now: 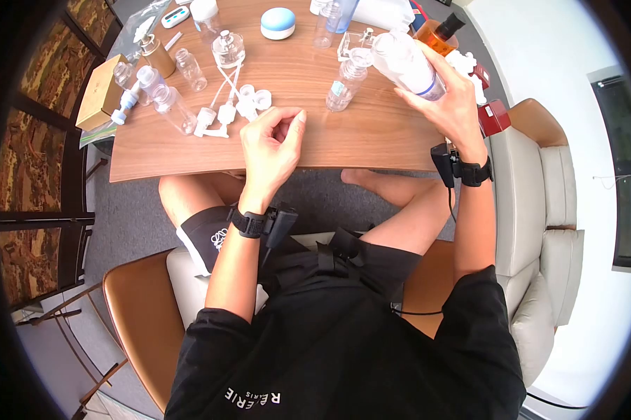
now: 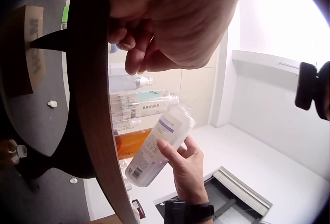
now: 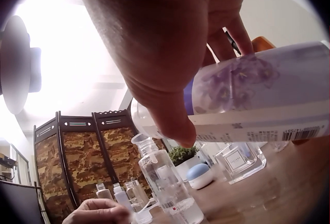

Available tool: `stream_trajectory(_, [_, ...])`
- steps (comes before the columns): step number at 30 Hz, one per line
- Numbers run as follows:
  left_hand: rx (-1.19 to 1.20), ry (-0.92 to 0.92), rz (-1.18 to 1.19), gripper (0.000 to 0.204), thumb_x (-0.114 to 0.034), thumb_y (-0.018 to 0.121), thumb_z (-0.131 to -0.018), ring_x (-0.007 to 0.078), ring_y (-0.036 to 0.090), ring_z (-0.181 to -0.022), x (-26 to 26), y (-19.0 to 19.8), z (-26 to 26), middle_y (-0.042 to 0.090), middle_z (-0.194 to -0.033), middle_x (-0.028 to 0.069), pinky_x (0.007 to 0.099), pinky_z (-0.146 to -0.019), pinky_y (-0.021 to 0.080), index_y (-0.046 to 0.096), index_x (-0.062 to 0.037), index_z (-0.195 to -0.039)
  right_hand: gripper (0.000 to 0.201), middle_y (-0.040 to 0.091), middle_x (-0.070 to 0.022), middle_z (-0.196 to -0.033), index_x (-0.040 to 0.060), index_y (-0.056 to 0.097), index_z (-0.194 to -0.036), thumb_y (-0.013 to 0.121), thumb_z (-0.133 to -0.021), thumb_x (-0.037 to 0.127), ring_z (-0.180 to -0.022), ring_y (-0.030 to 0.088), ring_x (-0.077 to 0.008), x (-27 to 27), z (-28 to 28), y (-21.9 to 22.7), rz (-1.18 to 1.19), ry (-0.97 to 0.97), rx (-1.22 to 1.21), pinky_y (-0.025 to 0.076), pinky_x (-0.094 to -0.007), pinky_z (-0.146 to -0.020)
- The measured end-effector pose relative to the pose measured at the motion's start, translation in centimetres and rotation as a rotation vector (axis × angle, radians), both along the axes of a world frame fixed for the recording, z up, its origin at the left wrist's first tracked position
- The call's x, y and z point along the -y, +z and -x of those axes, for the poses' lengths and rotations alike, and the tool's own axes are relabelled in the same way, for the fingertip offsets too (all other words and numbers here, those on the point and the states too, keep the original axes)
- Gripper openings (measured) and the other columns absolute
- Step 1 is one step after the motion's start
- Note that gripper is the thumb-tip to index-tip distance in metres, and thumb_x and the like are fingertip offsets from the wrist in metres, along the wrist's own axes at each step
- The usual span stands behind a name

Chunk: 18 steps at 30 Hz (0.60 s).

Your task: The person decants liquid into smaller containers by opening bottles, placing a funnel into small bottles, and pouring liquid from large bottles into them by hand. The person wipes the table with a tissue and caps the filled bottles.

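Note:
My right hand (image 1: 452,94) grips a large white bottle (image 1: 408,66) with a purple flower label and a barcode. It is tilted, its mouth end right over a small clear funnel (image 3: 145,140). The funnel sits in the neck of an upright clear bottle (image 1: 343,89) with a little clear liquid at its bottom. My left hand (image 1: 272,143) rests near the table's front edge, fingers loosely curled, with nothing visible in it. Beside it lie white pump heads (image 1: 224,115) with thin tubes and several white caps (image 1: 247,103).
On the wooden table (image 1: 392,136), several clear bottles (image 1: 172,108) stand to the left by a cardboard box (image 1: 98,94). A square glass bottle (image 1: 228,50) and a blue-topped round device (image 1: 278,23) are farther back. An amber bottle (image 1: 438,36) and a red box (image 1: 494,117) are at the right.

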State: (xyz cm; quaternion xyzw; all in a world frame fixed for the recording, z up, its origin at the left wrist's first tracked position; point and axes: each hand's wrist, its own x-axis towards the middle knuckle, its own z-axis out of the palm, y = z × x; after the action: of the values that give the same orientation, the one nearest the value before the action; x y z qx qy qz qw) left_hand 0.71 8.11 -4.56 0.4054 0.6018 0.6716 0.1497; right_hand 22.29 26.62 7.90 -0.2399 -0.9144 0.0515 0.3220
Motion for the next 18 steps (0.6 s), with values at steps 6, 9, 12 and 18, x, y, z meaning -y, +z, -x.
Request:
stream_trajectory(6, [-0.038,-0.042,0.095,0.011,-0.006,0.075,-0.099,0.0049,0.062,-0.076,0.4,0.5,0.1,0.070,-0.084,0.0006,0.0210,-0.071,0.050,0.076,0.0034,-0.104,0.073,0.075,-0.0175,-0.123,0.0084,0.065,-0.141,0.090,-0.076,0.026,-0.109,0.074,-0.0321,0.0,-0.2,0.3,-0.038,0.030,0.010,0.058,-0.0390,-0.097])
stream_trajectory(9, [0.068,-0.050,0.082,0.013,-0.006,0.076,-0.097,0.0059,0.063,-0.079,-0.1,0.6,-0.1,0.072,-0.087,0.0018,0.0221,-0.073,0.051,0.076,0.0030,-0.106,0.073,0.075,-0.0171,-0.123,0.0085,0.065,-0.141,0.090,-0.076,0.026,-0.109,0.074,-0.0324,0.1,-0.4,0.5,-0.046,0.024,0.018,0.058,-0.0389,-0.097])
stream_trajectory(12, [-0.092,0.031,0.009,0.026,-0.009,0.080,-0.094,0.0081,0.066,-0.085,-1.4,3.1,-0.1,0.075,-0.106,0.0062,0.0233,-0.077,0.054,0.076,-0.0003,-0.118,0.073,0.075,-0.0168,-0.122,0.0090,0.065,-0.141,0.090,-0.075,0.026,-0.109,0.074,-0.0326,0.2,-0.2,0.6,-0.039,0.027,0.019,0.058,-0.0389,-0.097])
stream_trajectory(18, [-0.247,-0.059,-0.056,0.038,-0.024,0.087,-0.084,0.0205,0.066,-0.094,-5.2,9.2,0.8,0.072,-0.111,0.0098,0.0337,-0.075,0.056,0.077,-0.0086,-0.117,0.075,0.075,-0.0169,-0.120,0.0133,0.063,-0.144,0.090,-0.075,0.028,-0.107,0.074,-0.0334,0.0,-0.5,0.7,-0.019,0.031,0.026,0.058,-0.0397,-0.096])
